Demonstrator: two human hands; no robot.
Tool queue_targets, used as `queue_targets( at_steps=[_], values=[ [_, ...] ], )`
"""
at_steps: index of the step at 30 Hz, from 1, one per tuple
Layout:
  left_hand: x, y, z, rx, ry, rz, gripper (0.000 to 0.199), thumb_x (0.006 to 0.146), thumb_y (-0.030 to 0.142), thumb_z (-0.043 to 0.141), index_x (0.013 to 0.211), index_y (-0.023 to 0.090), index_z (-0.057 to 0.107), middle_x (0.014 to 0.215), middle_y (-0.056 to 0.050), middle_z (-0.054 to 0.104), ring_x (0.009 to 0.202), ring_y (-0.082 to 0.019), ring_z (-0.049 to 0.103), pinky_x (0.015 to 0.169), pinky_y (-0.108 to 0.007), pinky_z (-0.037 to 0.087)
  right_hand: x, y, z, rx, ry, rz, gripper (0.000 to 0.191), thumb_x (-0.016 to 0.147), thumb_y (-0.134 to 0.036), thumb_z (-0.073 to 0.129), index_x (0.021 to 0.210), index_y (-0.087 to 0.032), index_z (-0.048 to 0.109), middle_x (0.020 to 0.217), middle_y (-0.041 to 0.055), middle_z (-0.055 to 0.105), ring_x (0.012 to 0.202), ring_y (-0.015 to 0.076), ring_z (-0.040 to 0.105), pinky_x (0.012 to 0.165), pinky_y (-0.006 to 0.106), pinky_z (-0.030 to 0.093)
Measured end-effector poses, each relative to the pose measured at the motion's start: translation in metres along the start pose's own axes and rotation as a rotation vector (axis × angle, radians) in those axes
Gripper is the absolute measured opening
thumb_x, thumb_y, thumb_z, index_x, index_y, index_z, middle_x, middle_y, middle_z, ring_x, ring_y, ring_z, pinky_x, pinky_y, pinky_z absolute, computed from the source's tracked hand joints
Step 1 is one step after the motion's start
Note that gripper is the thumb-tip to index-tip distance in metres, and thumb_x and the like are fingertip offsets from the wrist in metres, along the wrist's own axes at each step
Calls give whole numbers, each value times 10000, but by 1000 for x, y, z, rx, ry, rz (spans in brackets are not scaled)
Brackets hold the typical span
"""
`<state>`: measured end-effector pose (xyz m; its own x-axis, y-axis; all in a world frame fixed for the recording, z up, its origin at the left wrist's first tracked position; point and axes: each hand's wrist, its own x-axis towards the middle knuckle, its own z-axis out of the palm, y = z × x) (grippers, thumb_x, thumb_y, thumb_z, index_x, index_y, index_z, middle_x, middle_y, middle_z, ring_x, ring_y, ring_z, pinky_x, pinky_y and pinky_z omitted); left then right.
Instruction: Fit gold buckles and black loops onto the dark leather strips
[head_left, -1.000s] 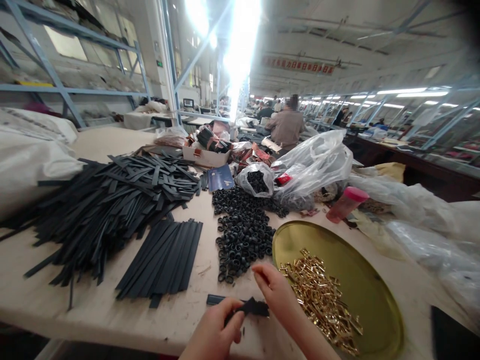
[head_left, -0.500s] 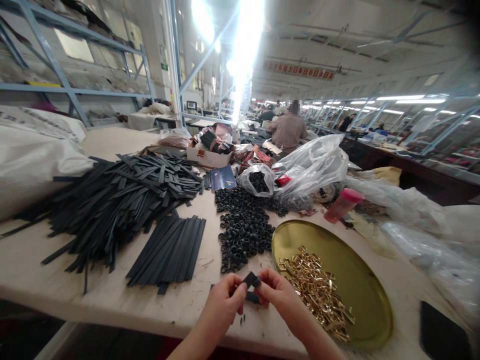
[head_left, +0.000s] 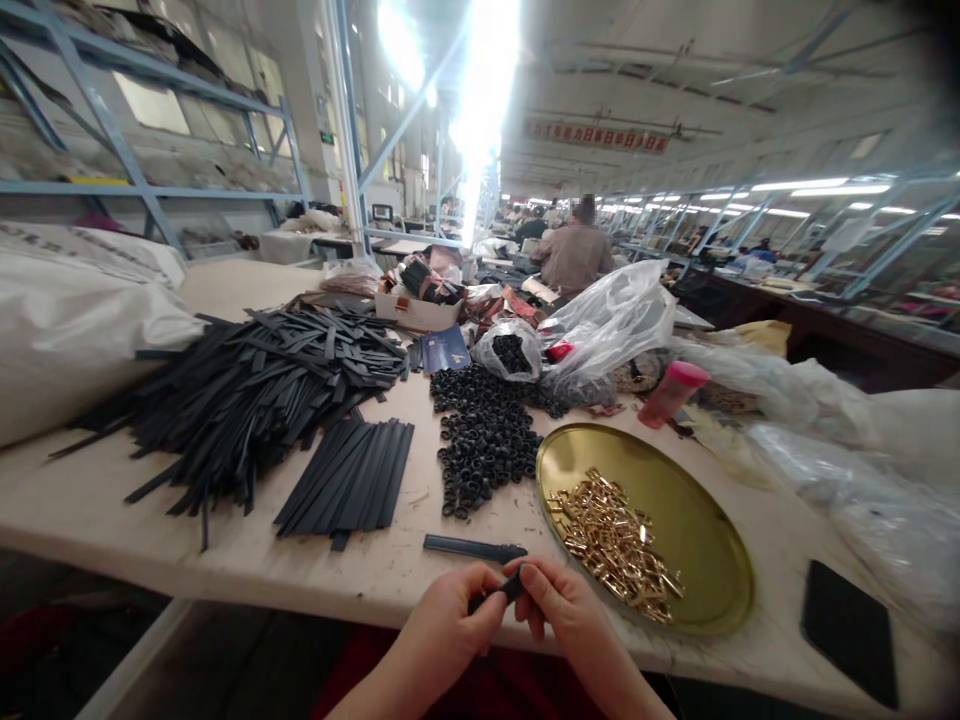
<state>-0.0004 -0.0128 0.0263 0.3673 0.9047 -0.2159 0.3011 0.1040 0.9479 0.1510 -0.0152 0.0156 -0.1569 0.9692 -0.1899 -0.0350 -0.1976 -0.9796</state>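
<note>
Near the table's front edge, my left hand [head_left: 471, 607] and my right hand [head_left: 551, 595] are closed on a short stretch of black strap [head_left: 511, 586]. Fingers and thumbs pinch it from both sides, and most of it is hidden. Just beyond my hands lies another black strap [head_left: 472, 547], flat on the table. Past that strap spreads a pile of small black loops [head_left: 487, 440]. To the right stands a gold oval tray [head_left: 697, 520] holding many gold metal buckles [head_left: 615, 540].
Leftward are a neat row of black straps [head_left: 349, 475] and a big loose heap of straps [head_left: 262, 390]. A pink-lidded jar [head_left: 673, 395], a clear plastic bag [head_left: 611, 325] and a dark flat rectangular object [head_left: 849, 630] sit rightward. A person [head_left: 576, 250] sits further back.
Both hands have drawn back toward the table's front edge with the strap between them. The strap lying on the table, partly covered before, now shows in full. The view has shifted slightly.
</note>
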Motion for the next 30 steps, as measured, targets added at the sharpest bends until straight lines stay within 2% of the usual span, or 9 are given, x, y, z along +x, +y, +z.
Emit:
queue_targets(
  at_steps=[4,8,11,14,16,20,23,26,30],
  values=[
    [-1,4,5,27,64,-20,202,764,325,431,685,168,531,497,65,423,441,-93,408,450,-187,317,-4,6,4,58,56,24,476,689,-581,553,777,-124,653,399,-65,425,356,55,324,374,187,229],
    [-5,7,6,69,40,9,239,786,329,410,671,171,548,483,60,434,453,-100,411,475,-196,316,-4,11,4,-39,93,-8,488,707,-580,531,788,-120,675,418,-57,419,390,63,331,398,198,235],
    [-4,6,8,94,86,-6,236,793,321,410,677,169,549,500,51,451,474,-106,427,487,-202,313,-4,11,7,-24,83,-13,466,698,-563,554,800,-126,678,430,-63,395,406,64,320,400,202,228],
    [-2,4,9,82,101,-20,219,796,309,416,688,169,544,509,49,457,472,-107,424,491,-206,321,-4,12,12,95,79,31,421,654,-526,624,803,-134,661,448,-71,389,410,57,299,394,196,207],
    [0,4,10,49,88,-12,226,813,312,401,711,168,542,529,44,474,486,-109,432,500,-208,334,-4,15,16,228,133,62,373,658,-498,640,789,-148,624,451,-84,374,403,50,273,391,188,189],
    [-1,5,8,-46,63,58,131,806,241,424,843,169,527,730,4,583,684,-133,524,641,-216,396,-1,22,22,427,236,77,289,683,-441,646,728,-179,533,451,-105,331,393,45,237,399,181,185],
    [-2,3,5,-117,26,52,154,781,142,398,906,177,481,802,-2,600,747,-135,548,695,-229,411,0,24,27,407,203,93,295,659,-437,665,712,-185,520,478,-90,387,402,54,287,407,185,233],
    [1,-1,1,-161,58,10,163,770,125,390,915,181,439,795,1,598,760,-135,563,697,-236,416,0,24,31,343,159,53,318,638,-450,679,741,-184,538,571,-56,492,463,72,383,449,196,315],
    [7,-7,-5,-165,45,-62,170,762,141,406,925,187,398,649,46,554,624,-119,540,600,-224,403,-2,24,28,347,156,54,405,774,-560,467,754,-165,553,457,-57,463,431,74,371,443,195,306]
  ],
)
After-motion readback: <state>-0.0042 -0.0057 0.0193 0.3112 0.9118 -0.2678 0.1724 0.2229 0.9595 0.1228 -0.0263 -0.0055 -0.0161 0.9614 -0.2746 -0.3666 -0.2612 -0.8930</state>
